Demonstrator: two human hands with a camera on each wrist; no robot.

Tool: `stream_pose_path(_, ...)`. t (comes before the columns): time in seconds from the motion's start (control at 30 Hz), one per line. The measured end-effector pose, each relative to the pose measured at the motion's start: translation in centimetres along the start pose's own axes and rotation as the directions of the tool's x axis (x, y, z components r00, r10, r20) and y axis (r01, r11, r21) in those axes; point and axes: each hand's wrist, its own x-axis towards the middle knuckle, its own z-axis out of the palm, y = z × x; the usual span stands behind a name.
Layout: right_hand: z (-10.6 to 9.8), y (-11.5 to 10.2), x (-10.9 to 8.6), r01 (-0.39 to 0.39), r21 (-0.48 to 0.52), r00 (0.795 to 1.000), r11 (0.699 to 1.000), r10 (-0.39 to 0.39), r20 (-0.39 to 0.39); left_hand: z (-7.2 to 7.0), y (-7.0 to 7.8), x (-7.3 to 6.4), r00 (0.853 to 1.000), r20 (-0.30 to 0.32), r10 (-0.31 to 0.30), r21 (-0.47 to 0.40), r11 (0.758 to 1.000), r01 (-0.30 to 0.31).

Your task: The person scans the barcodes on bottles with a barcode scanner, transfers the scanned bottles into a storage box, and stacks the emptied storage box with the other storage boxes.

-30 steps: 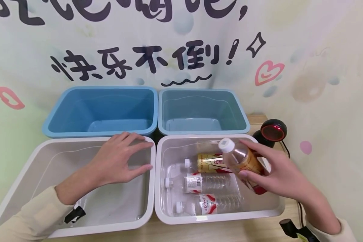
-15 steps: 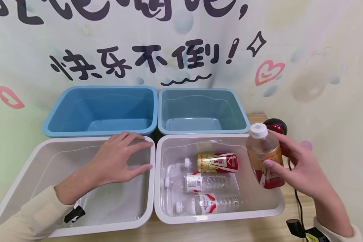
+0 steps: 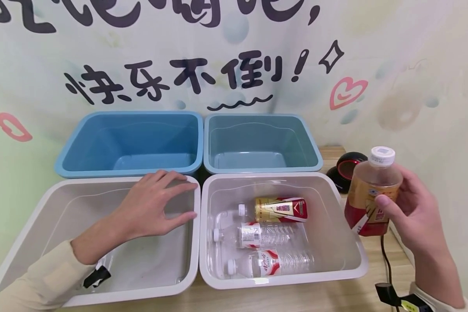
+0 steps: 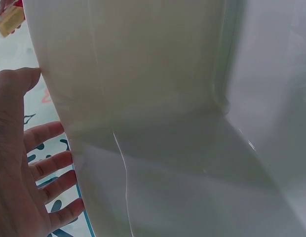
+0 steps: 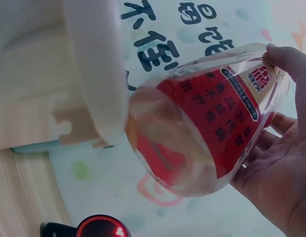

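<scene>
My right hand [image 3: 417, 216] grips a plastic drink bottle [image 3: 368, 203] with a white cap and a gold and red label. It holds the bottle upright over the right end of the right-hand white bin [image 3: 316, 281], close in front of a scanner. The bottle's base and red label face the right wrist view, where the thumb and fingers wrap its upper part. My left hand [image 3: 150, 208] reaches over the left-hand white bin [image 3: 43, 208], relaxed fingers spread and fingertips [image 4: 64, 212] right at its inner rim.
In the right bin lie a gold and red bottle [image 3: 281, 210] and two clear water bottles [image 3: 251, 236]. Behind stand a blue bin [image 3: 128, 113] and a teal bin [image 3: 257, 117]. A black scanner [image 3: 337, 180] with a red-lit ring sits on the wooden table [image 3: 335, 299], its cable [image 3: 386, 260] trailing forward.
My right hand has carried the bottle rightward from above the bin's middle to its right end, turning it from tilted to upright. The left hand has stayed put.
</scene>
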Motion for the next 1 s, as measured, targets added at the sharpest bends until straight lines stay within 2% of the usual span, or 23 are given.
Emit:
stream_pose_path(0.13,-0.5,1.4,-0.1,0.051,0.070,0.997,0.996,-0.048,-0.054,-0.4,-0.2,0.0,1.000,-0.004,0.004,0.008,1.000,-0.004)
stream_pose_path(0.3,-1.0,2.8,-0.1,0.043,0.259,0.992,0.965,-0.010,-0.128,-0.7,-0.4,0.1,1.000,-0.009,0.003,0.016,1.000,-0.002)
stream_pose_path(0.37,-1.3,3.2,-0.2,0.025,0.299,0.985,0.954,0.027,-0.169,-0.6,-0.3,0.0,1.000,-0.005,0.003,0.007,1.000,-0.003)
stream_pose_path(0.43,-1.6,3.4,-0.5,-0.013,0.280,0.970,0.960,0.079,-0.228,-0.4,-0.3,-0.1,1.000,-0.001,0.002,0.000,1.000,-0.002)
stream_pose_path(0.53,-1.9,3.8,-1.1,-0.091,0.213,0.951,0.973,0.148,-0.271,-0.1,-0.1,-0.2,1.000,-0.002,0.007,-0.007,1.000,-0.007)
stream_pose_path(0.63,-1.9,4.3,-1.6,-0.171,0.138,0.938,0.976,0.204,-0.282,0.0,0.0,-0.1,1.000,-0.022,0.014,0.000,1.000,-0.014)
stream_pose_path(0.77,-1.5,5.0,-2.2,-0.261,0.060,0.915,0.963,0.267,-0.304,0.1,0.1,0.0,0.999,-0.035,0.020,0.005,1.000,-0.020)
stream_pose_path(1.0,-0.7,7.5,-3.0,-0.333,0.092,0.860,0.938,0.342,-0.378,0.0,0.1,-0.1,1.000,-0.014,0.010,0.000,1.000,-0.010)
